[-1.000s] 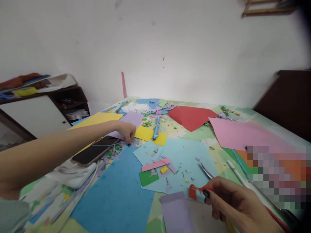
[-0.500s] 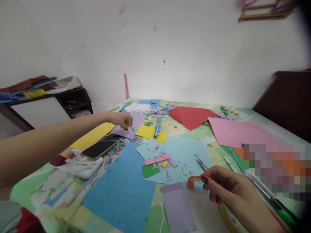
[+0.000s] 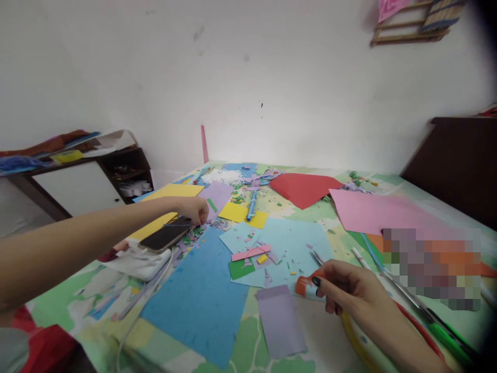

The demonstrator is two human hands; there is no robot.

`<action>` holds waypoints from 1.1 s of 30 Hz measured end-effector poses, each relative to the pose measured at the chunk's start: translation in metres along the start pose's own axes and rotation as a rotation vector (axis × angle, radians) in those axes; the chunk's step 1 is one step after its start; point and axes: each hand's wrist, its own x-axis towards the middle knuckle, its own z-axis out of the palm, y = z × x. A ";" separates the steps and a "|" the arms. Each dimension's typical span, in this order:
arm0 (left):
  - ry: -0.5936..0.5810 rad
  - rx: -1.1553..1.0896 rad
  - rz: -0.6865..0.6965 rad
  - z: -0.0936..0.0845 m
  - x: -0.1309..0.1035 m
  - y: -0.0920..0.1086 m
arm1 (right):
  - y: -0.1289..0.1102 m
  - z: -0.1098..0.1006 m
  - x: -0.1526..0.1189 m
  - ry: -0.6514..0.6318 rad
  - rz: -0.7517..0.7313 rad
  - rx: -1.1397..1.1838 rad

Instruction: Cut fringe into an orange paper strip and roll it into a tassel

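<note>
My left hand reaches over the far left of the table, its fingers closed beside the phone and the purple sheet; what they hold, if anything, is hidden. At the right, my right hand has its fingers closed round scissors, whose blades point up and left. An orange and light-blue piece shows at its thumb. Below lies a purple paper rectangle. Paper scraps lie on the light-blue sheet.
A blue sheet lies in front, a red sheet and a pink sheet behind. Green-handled scissors lie at the right edge. A cable runs down the left. A low cabinet stands at the left.
My left hand has moved down and slightly left, off the purple sheet towards the phone. My right hand keeps its hold, slightly shifted in view. The view has tilted a little.
</note>
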 end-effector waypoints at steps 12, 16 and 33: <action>0.024 0.076 -0.060 0.001 -0.001 0.003 | -0.006 -0.002 -0.002 -0.003 -0.031 -0.024; 0.078 0.042 -0.078 -0.017 -0.002 -0.009 | -0.007 -0.002 -0.002 -0.003 -0.040 -0.023; 0.331 -0.121 -0.093 -0.056 -0.029 -0.023 | -0.005 -0.003 -0.001 -0.022 -0.046 -0.025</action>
